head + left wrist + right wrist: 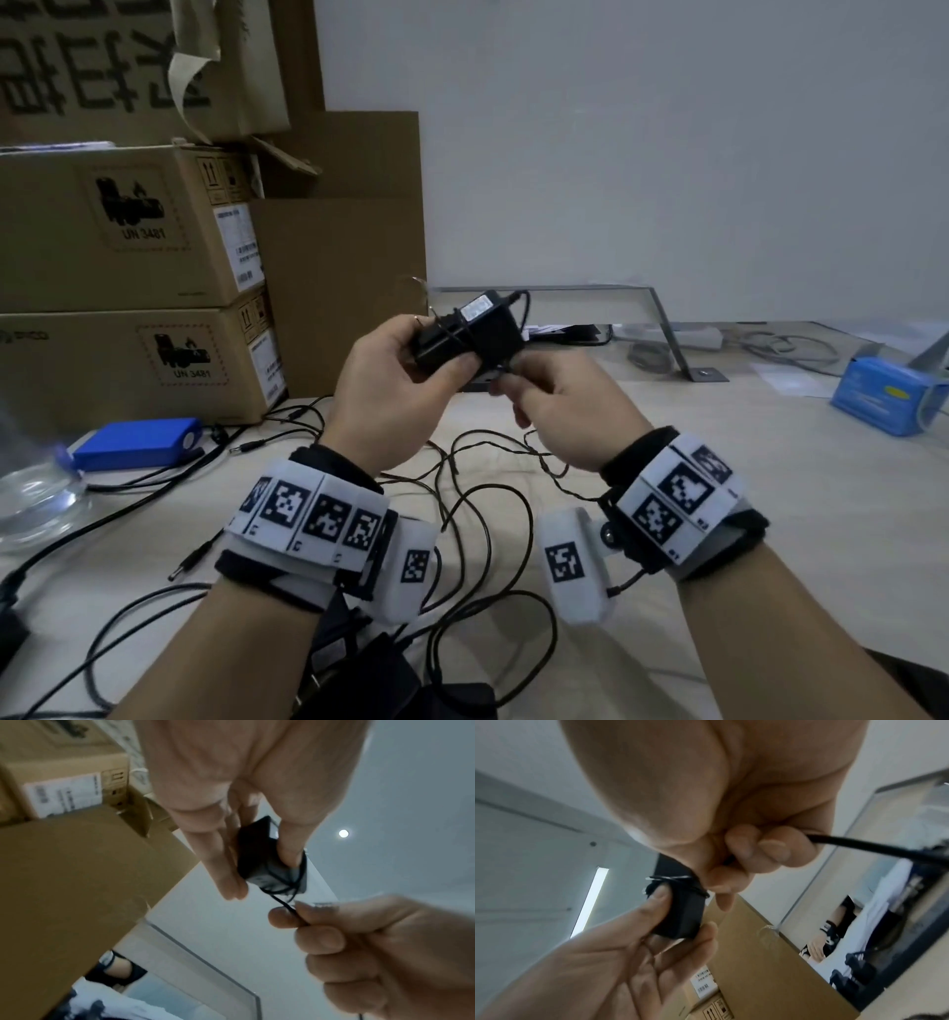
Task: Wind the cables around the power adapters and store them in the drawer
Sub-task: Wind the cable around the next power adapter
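Observation:
A black power adapter (pixel 472 329) with a white label is held up above the table. My left hand (pixel 395 380) grips it between thumb and fingers, as the left wrist view shows on the adapter (pixel 259 858). A few turns of thin black cable (pixel 454 329) cross its body. My right hand (pixel 560 406) sits just right of the adapter and pinches the cable (pixel 290 908) close to the block. The cable (pixel 859 843) trails out of that fist. The adapter (pixel 680 914) appears again in the right wrist view. No drawer is in view.
Loose black cables (pixel 462 514) and barrel plugs sprawl over the light table (pixel 770 488). More black adapters (pixel 380 673) lie at the near edge. Cardboard boxes (pixel 128 288) stack at the left, with a blue pack (pixel 133 444) and a clear bottle (pixel 36 493) below them. A blue box (pixel 883 395) lies far right.

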